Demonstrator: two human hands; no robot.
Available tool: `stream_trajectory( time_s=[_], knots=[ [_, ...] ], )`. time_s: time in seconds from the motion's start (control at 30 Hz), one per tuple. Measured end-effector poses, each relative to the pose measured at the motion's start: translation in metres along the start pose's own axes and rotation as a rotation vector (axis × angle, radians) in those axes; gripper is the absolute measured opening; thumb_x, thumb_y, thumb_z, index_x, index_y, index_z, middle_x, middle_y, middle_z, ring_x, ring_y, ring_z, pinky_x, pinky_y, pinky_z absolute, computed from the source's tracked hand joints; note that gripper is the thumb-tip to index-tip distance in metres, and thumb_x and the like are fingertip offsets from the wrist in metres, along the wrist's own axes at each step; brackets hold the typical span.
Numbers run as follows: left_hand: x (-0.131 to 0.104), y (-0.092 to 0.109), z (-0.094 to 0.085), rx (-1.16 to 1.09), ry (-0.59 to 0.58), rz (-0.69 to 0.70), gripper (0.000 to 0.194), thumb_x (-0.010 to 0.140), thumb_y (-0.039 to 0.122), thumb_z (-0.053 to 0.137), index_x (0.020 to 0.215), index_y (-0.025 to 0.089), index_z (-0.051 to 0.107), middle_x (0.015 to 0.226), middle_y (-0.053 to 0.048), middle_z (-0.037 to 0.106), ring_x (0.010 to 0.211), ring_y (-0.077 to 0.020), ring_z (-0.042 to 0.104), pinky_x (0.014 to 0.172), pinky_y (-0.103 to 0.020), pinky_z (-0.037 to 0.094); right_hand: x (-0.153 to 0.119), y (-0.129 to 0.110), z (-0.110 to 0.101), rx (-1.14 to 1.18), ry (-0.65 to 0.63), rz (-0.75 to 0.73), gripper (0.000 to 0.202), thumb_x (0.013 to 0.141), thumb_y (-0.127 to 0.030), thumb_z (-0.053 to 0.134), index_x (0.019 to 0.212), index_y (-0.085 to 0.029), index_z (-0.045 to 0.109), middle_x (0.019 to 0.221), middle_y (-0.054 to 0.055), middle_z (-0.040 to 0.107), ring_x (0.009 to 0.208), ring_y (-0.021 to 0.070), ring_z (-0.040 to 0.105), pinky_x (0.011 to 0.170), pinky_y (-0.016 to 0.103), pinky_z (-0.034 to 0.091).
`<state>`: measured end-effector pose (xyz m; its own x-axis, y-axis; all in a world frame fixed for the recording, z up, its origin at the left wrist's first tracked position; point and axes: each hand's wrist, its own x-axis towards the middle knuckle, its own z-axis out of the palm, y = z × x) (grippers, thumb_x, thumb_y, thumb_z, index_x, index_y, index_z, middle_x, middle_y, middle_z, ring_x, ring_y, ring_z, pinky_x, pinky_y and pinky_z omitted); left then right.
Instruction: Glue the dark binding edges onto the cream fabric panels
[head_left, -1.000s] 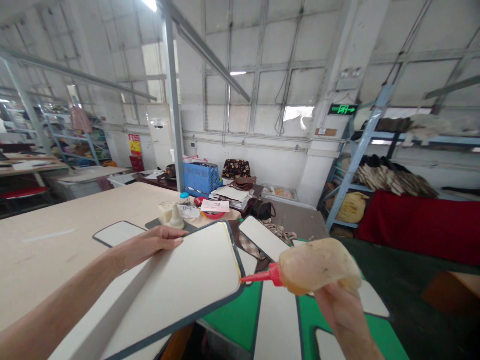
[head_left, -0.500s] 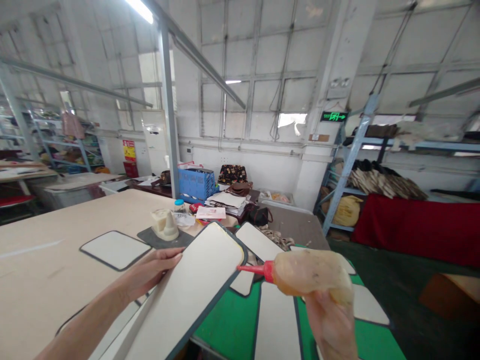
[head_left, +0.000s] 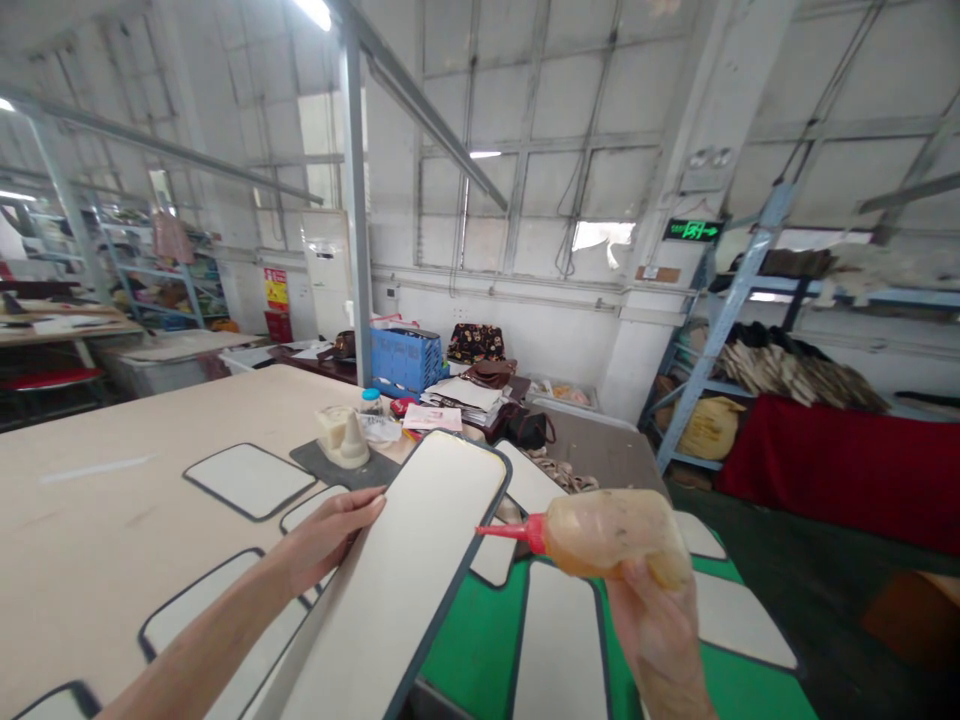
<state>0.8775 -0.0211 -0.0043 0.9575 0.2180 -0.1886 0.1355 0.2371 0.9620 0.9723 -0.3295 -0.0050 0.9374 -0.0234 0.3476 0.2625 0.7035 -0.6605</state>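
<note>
My left hand [head_left: 337, 535] grips the left edge of a long white panel [head_left: 405, 560] with a dark border and rounded corners, thumb on top. The panel is tilted up above the table. A thin yellowish line of glue runs along its border near the far right corner. In my right hand [head_left: 660, 620] is a squeeze glue bottle [head_left: 615, 535], cloudy and part-filled with amber liquid, lying sideways. Its red nozzle [head_left: 517, 533] points left, and the tip is at the panel's right edge; whether it touches I cannot tell.
Similar bordered panels lie on the beige table [head_left: 97, 520] to the left and on the green surface [head_left: 480, 630] to the right. Farther back are a cream-coloured block [head_left: 341, 437] on a dark slab, a blue-capped jar [head_left: 371, 402], papers and a blue crate [head_left: 405, 362].
The nozzle tip has moved a little down along the panel's right edge. The whole view has shifted slightly, so the background appears farther right. Both hands keep their hold.
</note>
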Motion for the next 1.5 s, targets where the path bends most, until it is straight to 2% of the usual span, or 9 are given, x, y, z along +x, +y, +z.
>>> stream_trajectory(
  time_s=[0.13,0.33,0.57,0.7,0.8,0.97,1.23,1.37,1.5],
  knots=[
    [0.0,-0.001,0.0,-0.047,0.028,0.009,0.045,0.065,0.039,0.079,0.103,0.019,0.069,0.088,-0.004,0.076,0.076,-0.0184,0.069,0.068,-0.023,0.052,0.0,0.008,0.001,-0.021,0.015,0.023,0.048,0.059,-0.023,0.084,0.104,-0.026,0.068,0.094,0.001,0.075,0.083,0.0173,0.068,0.075,0.025,0.053],
    [-0.003,0.001,0.005,-0.104,0.107,-0.013,0.047,0.055,0.037,0.085,0.093,0.014,0.069,0.077,-0.005,0.076,0.066,-0.0186,0.069,0.06,-0.024,0.053,-0.004,0.016,0.003,-0.059,0.01,0.068,0.05,0.055,-0.027,0.086,0.101,-0.024,0.069,0.089,0.002,0.075,0.079,0.0171,0.068,0.074,0.024,0.053],
    [-0.002,0.002,0.003,-0.141,0.119,0.0,0.039,0.058,0.028,0.084,0.091,0.013,0.069,0.075,-0.006,0.075,0.063,-0.0198,0.069,0.06,-0.027,0.055,-0.01,0.016,0.007,-0.042,0.013,0.105,0.044,0.049,-0.029,0.088,0.089,-0.024,0.072,0.08,0.001,0.074,0.071,0.0167,0.067,0.065,0.024,0.054],
    [0.003,0.001,-0.001,-0.156,0.125,-0.004,0.042,0.057,0.029,0.084,0.091,0.011,0.069,0.075,-0.008,0.075,0.063,-0.0219,0.069,0.059,-0.029,0.055,-0.015,0.015,0.009,-0.025,-0.021,0.124,0.048,0.049,-0.03,0.089,0.093,-0.026,0.072,0.08,0.003,0.075,0.073,0.018,0.068,0.066,0.026,0.056],
    [0.007,0.0,-0.005,-0.172,0.143,-0.011,0.039,0.059,0.028,0.083,0.091,0.01,0.069,0.074,-0.009,0.075,0.062,-0.0224,0.069,0.059,-0.03,0.055,-0.018,0.014,0.011,-0.018,-0.037,0.14,0.05,0.048,-0.03,0.089,0.094,-0.026,0.072,0.079,0.003,0.074,0.074,0.0177,0.068,0.067,0.026,0.056],
    [0.014,0.004,-0.008,-0.189,0.185,-0.021,0.02,0.069,0.02,0.076,0.086,0.011,0.069,0.073,-0.009,0.075,0.061,-0.0204,0.069,0.06,-0.028,0.055,-0.024,0.014,0.011,-0.024,0.004,0.194,0.051,0.041,-0.03,0.091,0.089,-0.024,0.073,0.077,0.003,0.075,0.071,0.0166,0.067,0.065,0.024,0.056],
    [0.018,0.013,-0.01,-0.197,0.245,-0.05,0.002,0.075,0.012,0.068,0.077,0.011,0.068,0.066,-0.007,0.074,0.055,-0.019,0.068,0.054,-0.028,0.056,-0.03,0.011,0.011,-0.039,0.04,0.273,0.06,0.029,-0.028,0.092,0.086,-0.024,0.074,0.078,0.003,0.074,0.072,0.0193,0.067,0.066,0.028,0.056],
    [0.02,0.018,-0.01,-0.196,0.276,-0.06,0.006,0.078,0.009,0.063,0.075,0.012,0.067,0.062,-0.006,0.073,0.053,-0.0176,0.067,0.053,-0.026,0.056,-0.032,0.013,0.005,-0.046,0.068,0.301,0.063,0.026,-0.026,0.092,0.086,-0.025,0.074,0.082,0.004,0.074,0.073,0.0215,0.067,0.068,0.032,0.055],
    [0.021,0.021,-0.01,-0.185,0.305,-0.073,0.007,0.079,0.01,0.062,0.073,0.012,0.065,0.061,-0.006,0.072,0.053,-0.0179,0.067,0.052,-0.027,0.057,-0.032,0.016,-0.01,-0.056,0.012,0.322,0.061,0.032,-0.024,0.092,0.09,-0.026,0.074,0.086,0.004,0.074,0.076,0.0224,0.067,0.071,0.034,0.055]
  ],
)
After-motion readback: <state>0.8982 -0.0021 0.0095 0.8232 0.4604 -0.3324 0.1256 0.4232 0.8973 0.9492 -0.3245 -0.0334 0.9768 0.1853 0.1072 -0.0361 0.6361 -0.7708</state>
